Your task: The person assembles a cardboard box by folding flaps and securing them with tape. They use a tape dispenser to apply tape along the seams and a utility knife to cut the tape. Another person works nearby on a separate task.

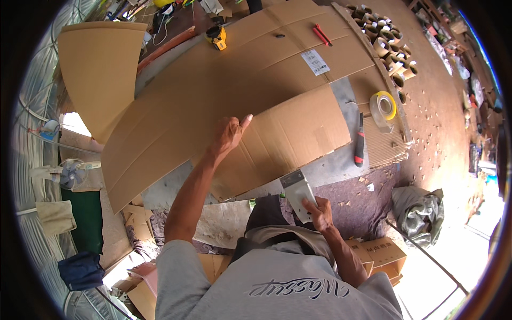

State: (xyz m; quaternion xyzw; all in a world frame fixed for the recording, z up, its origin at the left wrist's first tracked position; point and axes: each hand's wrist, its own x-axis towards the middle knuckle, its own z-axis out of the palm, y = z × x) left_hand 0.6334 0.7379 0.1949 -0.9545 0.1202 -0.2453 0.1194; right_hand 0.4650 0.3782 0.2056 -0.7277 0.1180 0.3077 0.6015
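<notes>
My left hand point(230, 134) is at the upper edge of a cardboard piece point(296, 128), with its fingers curled and its thumb pointing up and right. This creased piece lies on a larger cardboard sheet point(180, 100) spread across the work surface. My right hand point(320, 212) grips a flat silver metal tool point(298, 192) close to my body. The tool's far end, with a darker band, is by the piece's near edge. To the right lie a black and red utility knife point(359, 144) and a roll of clear tape point(383, 106) with yellow on it.
Farther up the sheet are a yellow and black tool point(217, 37), a red-handled tool point(322, 35) and a printed label point(315, 62). Several cardboard tubes point(384, 44) stand beyond the right edge. A grey plastic bag point(418, 214) and open cartons point(382, 254) sit lower right. A fan point(73, 174) stands left.
</notes>
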